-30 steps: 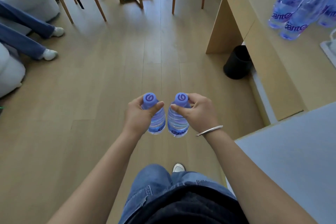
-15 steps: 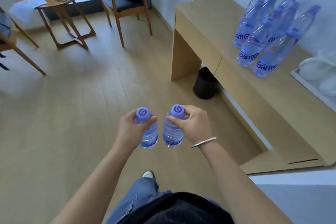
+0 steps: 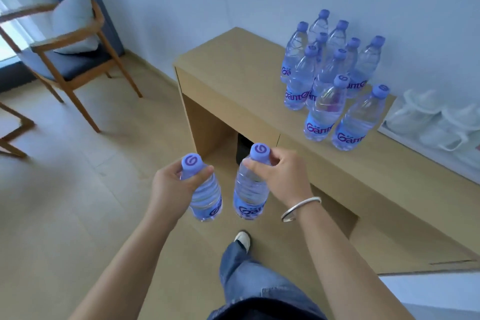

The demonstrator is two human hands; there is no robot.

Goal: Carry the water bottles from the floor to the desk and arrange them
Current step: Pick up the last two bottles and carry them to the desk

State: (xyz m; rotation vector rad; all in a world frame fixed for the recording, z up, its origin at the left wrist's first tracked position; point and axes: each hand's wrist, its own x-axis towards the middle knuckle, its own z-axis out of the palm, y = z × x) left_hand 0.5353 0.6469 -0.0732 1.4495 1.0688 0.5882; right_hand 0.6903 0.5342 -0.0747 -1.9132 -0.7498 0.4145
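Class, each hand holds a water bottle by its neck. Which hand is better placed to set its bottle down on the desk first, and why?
Probably the right hand. Its bottle hangs nearer the desk and the standing bottles. The left hand and its bottle are on the far side over the floor.

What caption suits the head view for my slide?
Each hand, left and right, carries a water bottle toward the desk with grouped bottles.

Held bottles [image 3: 250, 189]: clear glossy plastic, ribbed walls, matt purple caps. Same make in the far group on the bench [image 3: 327, 80]. Bench [image 3: 233, 65]: pale wood-look surface, smooth, matt. Floor [image 3: 65, 202]: light wood planks, low sheen. Bangle [image 3: 298, 209] on the right wrist: polished metal. Chair [image 3: 75, 60], left: bare wood frame, dark cloth seat. White items [image 3: 436, 122], far right: possibly glazed ceramic, blurred.
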